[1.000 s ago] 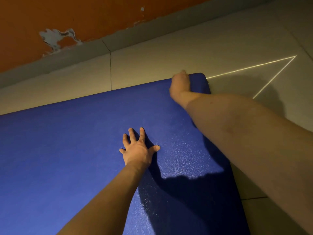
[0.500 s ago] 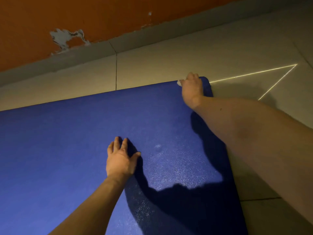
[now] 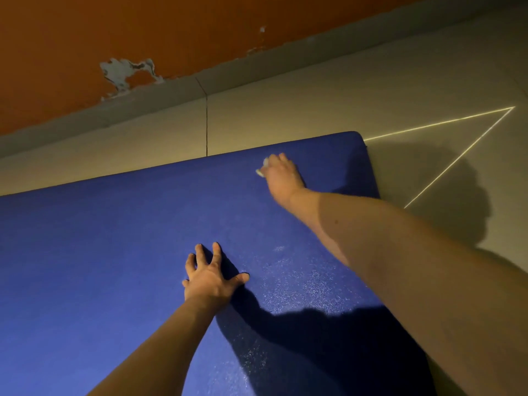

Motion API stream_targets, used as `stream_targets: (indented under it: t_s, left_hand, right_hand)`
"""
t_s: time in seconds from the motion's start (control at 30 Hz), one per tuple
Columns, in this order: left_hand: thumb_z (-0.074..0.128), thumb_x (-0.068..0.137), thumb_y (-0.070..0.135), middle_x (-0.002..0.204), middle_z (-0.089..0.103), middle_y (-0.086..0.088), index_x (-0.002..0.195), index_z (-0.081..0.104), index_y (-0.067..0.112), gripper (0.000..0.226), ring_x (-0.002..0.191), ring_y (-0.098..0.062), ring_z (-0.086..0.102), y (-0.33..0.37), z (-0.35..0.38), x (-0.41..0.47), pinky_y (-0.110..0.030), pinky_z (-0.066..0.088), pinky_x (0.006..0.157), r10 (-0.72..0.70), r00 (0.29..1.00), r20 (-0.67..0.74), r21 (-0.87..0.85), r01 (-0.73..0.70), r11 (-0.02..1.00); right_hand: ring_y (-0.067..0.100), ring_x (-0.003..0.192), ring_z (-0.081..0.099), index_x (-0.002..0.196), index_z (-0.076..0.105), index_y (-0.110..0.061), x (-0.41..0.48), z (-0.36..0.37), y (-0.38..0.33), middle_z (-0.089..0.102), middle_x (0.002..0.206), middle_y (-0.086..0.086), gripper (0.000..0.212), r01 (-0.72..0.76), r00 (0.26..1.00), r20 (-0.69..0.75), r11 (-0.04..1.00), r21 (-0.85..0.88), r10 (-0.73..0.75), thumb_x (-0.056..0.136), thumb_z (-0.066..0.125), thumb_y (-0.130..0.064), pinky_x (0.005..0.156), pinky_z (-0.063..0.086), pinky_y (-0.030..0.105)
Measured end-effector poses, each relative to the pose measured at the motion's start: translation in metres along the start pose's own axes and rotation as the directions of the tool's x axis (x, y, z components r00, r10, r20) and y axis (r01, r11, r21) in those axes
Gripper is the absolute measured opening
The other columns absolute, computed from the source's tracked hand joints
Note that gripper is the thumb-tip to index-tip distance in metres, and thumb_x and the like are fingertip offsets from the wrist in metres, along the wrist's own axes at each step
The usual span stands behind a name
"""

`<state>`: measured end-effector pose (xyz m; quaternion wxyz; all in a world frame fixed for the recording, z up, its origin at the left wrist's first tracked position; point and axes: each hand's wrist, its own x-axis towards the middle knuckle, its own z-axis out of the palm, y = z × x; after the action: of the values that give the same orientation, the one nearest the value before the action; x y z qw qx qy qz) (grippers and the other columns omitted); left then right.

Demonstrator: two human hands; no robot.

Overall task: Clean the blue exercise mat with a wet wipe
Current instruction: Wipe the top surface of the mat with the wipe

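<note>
While the right hand (image 3: 283,175) presses down near the far edge of the blue exercise mat (image 3: 114,252), its curled fingers grip a white wet wipe (image 3: 261,170). Only a scrap of the wipe shows at the fingertips, against the mat. Nearer, the left hand (image 3: 210,277) lies flat on the mat with its fingers spread, holding nothing. Faint pale speckles mark the mat's textured surface between the arms, whose shadows darken its near part. Beige floor tiles (image 3: 314,110), a grey skirting (image 3: 160,92) and an orange wall (image 3: 71,30) with a peeled paint patch (image 3: 123,72) lie beyond.
</note>
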<state>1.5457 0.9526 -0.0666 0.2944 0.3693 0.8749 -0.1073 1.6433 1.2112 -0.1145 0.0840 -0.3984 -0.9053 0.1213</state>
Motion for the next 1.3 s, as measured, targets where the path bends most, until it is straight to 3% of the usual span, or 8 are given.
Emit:
stream_targets:
  t_s: [0.1, 0.3, 0.63, 0.83, 0.97, 1.03, 1.17, 1.3]
  left_hand:
    - [0.055, 0.078, 0.08, 0.165, -0.021, 0.001, 0.158, -0.006, 0.036, 0.11, 0.151, -0.029, -0.017, 0.003, 0.001, -0.001, -0.063, 0.018, 0.118, -0.007, 1.0, -0.006, 0.024, 0.007, 1.0]
    - [0.055, 0.08, 0.078, 0.164, -0.023, -0.002, 0.159, -0.008, 0.033, 0.11, 0.151, -0.032, -0.018, 0.003, 0.004, 0.002, -0.066, 0.013, 0.118, 0.002, 1.0, -0.002, 0.018, -0.002, 1.0]
    - [0.052, 0.08, 0.08, 0.163, -0.027, -0.002, 0.158, -0.012, 0.035, 0.111, 0.15, -0.031, -0.021, 0.002, 0.004, 0.003, -0.065, 0.013, 0.119, -0.001, 1.0, 0.003, 0.04, 0.001, 0.999]
    - [0.054, 0.08, 0.079, 0.163, -0.027, -0.003, 0.157, -0.014, 0.035, 0.112, 0.15, -0.033, -0.021, 0.003, 0.004, 0.005, -0.067, 0.012, 0.118, -0.004, 1.0, 0.002, 0.042, 0.004, 0.999]
    - [0.055, 0.079, 0.079, 0.163, -0.026, -0.004, 0.157, -0.014, 0.034, 0.113, 0.15, -0.034, -0.02, 0.004, 0.004, 0.005, -0.068, 0.014, 0.117, -0.013, 1.0, -0.001, 0.048, 0.013, 0.999]
    - [0.055, 0.078, 0.079, 0.163, -0.025, -0.003, 0.157, -0.013, 0.035, 0.114, 0.151, -0.033, -0.019, 0.004, 0.004, 0.005, -0.067, 0.015, 0.117, -0.012, 1.0, -0.002, 0.044, 0.012, 0.999]
    - [0.057, 0.078, 0.078, 0.164, -0.025, -0.001, 0.157, -0.012, 0.036, 0.113, 0.151, -0.031, -0.018, 0.004, 0.003, 0.004, -0.066, 0.017, 0.117, -0.02, 1.0, -0.007, 0.029, 0.021, 0.999]
    - [0.057, 0.078, 0.078, 0.164, -0.024, 0.0, 0.157, -0.011, 0.037, 0.112, 0.151, -0.03, -0.018, 0.005, 0.002, 0.004, -0.066, 0.017, 0.117, -0.015, 1.0, -0.007, 0.026, 0.015, 1.0]
  right_hand:
    - [0.034, 0.12, 0.045, 0.128, 0.063, -0.006, 0.015, -0.014, 0.057, 0.052, 0.126, 0.015, 0.04, -0.233, 0.971, -0.084, 0.968, -0.098, 0.225, 0.11, 0.034, -0.027, 0.092, 0.039, 0.041]
    - [0.033, 0.12, 0.044, 0.115, 0.07, -0.003, 0.039, -0.009, 0.045, 0.048, 0.128, 0.014, 0.026, -0.447, 0.891, -0.055, 0.891, 0.074, 0.452, 0.099, 0.049, -0.001, 0.096, 0.042, 0.038]
    - [0.031, 0.129, 0.041, 0.14, 0.053, -0.008, 0.042, 0.007, -0.015, 0.046, 0.138, 0.012, 0.035, -0.002, 0.999, 0.039, 0.992, 0.129, -0.003, 0.107, 0.046, -0.018, 0.104, 0.037, 0.035]
    - [0.035, 0.115, 0.048, 0.12, 0.063, -0.002, 0.023, -0.019, 0.067, 0.05, 0.124, 0.018, 0.023, -0.307, 0.946, -0.1, 0.951, 0.024, 0.308, 0.103, 0.051, -0.011, 0.092, 0.048, 0.044]
    - [0.029, 0.093, 0.051, 0.082, 0.059, -0.006, 0.008, -0.023, 0.051, 0.05, 0.103, 0.014, 0.015, -0.39, 0.901, -0.098, 0.888, 0.245, 0.423, 0.095, 0.056, 0.001, 0.073, 0.043, 0.034]
    - [0.028, 0.083, 0.05, 0.066, 0.05, -0.01, -0.001, -0.015, 0.021, 0.045, 0.091, 0.011, 0.029, -0.343, 0.931, -0.04, 0.907, 0.244, 0.362, 0.093, 0.056, 0.0, 0.068, 0.038, 0.031]
    - [0.032, 0.089, 0.057, 0.084, 0.067, -0.005, -0.042, 0.009, -0.055, 0.055, 0.094, 0.016, 0.015, -0.06, 0.995, 0.091, 0.959, 0.277, 0.036, 0.095, 0.057, -0.002, 0.078, 0.049, 0.036]
    - [0.034, 0.098, 0.062, 0.101, 0.069, -0.004, -0.045, -0.003, -0.044, 0.06, 0.112, 0.015, 0.014, -0.093, 0.993, 0.09, 0.974, 0.207, 0.076, 0.099, 0.057, -0.011, 0.078, 0.048, 0.035]
